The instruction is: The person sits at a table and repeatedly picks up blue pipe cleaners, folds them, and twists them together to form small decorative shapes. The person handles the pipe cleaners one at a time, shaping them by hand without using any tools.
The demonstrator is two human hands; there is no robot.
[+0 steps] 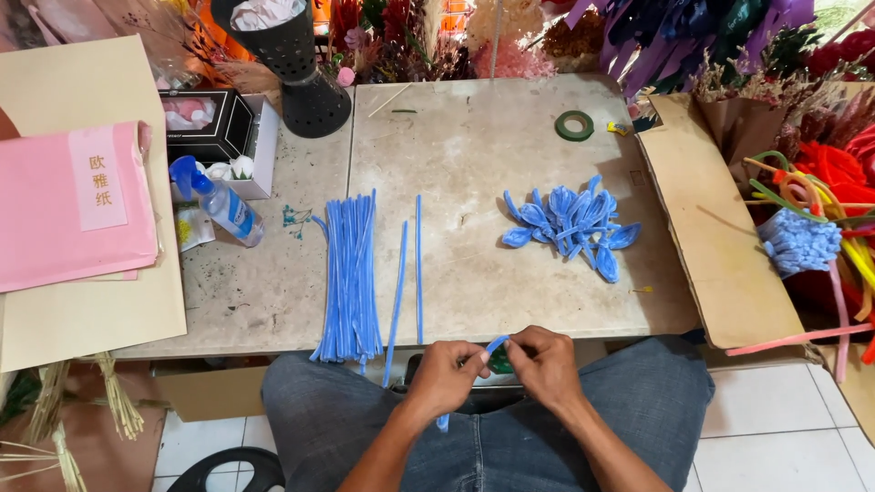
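Observation:
My left hand point(444, 375) and my right hand point(545, 362) meet just below the table's front edge, above my lap. Both pinch one blue pipe cleaner point(495, 344), bent into a loop between the fingertips; its tail hangs under my left wrist. A bundle of straight blue pipe cleaners point(349, 278) lies on the stone table point(474, 146) ahead to the left, with two single stems point(408, 273) beside it. A heap of finished blue loop shapes point(572, 223) rests further right.
A green tape roll point(574, 125) lies at the table's far side. A blue spray bottle point(219, 200), a black mesh holder point(296, 64) and pink paper point(73, 205) stand left. A cardboard box point(720, 237) with coloured pipe cleaners sits right.

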